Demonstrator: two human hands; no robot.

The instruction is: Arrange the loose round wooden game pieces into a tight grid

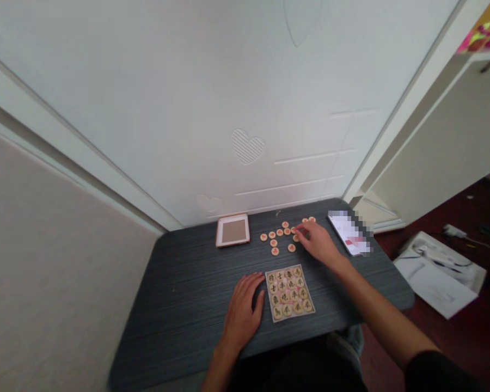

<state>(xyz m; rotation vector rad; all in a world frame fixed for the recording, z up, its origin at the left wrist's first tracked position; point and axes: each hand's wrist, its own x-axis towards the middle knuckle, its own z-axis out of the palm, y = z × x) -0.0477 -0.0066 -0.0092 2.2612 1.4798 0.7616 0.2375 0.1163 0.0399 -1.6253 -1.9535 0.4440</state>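
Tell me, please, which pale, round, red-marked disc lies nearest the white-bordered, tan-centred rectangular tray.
It is the leftmost pale, round, red-marked disc; all the other red-marked discs lie farther to the right of the rectangular tray.

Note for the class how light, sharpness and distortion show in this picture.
Head view: soft light, no harsh glare on the white panel; head view: characters on the black-marked pieces read more clearly than those on the red-marked pieces; head view: the phone is partly pixelated; head view: slanting edges suggest wide-angle stretching.
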